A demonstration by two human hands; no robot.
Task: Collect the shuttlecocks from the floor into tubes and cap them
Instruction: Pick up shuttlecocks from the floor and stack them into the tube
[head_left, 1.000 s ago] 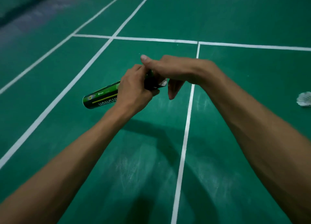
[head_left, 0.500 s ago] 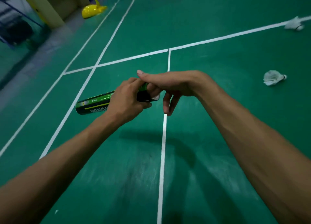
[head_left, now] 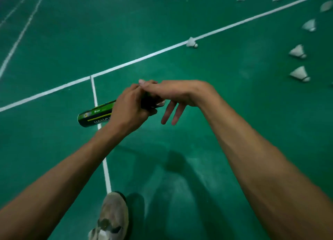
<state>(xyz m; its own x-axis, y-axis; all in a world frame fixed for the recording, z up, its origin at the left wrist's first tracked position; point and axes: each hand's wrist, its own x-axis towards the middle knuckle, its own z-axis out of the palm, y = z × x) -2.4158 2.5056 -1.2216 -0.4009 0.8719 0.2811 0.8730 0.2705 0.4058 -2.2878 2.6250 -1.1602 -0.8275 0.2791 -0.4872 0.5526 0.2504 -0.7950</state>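
The left hand (head_left: pixel 128 112) is gripping a green-and-black tube (head_left: pixel 97 114) at the centre of the frame, fingers curled round its barrel. The tube is lying nearly level in the air above the court floor (head_left: pixel 234 99), its closed end pointing to the left. The left hand is hiding the tube's middle. The right hand (head_left: pixel 169 94) is lying across the tube's right end and covering the mouth, so what is at that opening cannot be made out beyond a pale sliver. Its thumb is stretching straight over the left hand's knuckles and two fingers (head_left: pixel 166 113) are hanging down straight. Whether its hidden fingers are holding anything cannot be told.

A white line (head_left: pixel 144 57) is running from the left edge up to the upper right corner, and one shuttlecock (head_left: pixel 191 42) is lying right on it. A scatter of shuttlecocks (head_left: pixel 300 73) is lying down the right edge and across the upper right, well apart from the hands. Both forearms are crossing the lower frame, and a pale shoe (head_left: pixel 112 216) is standing at the bottom centre on another line.
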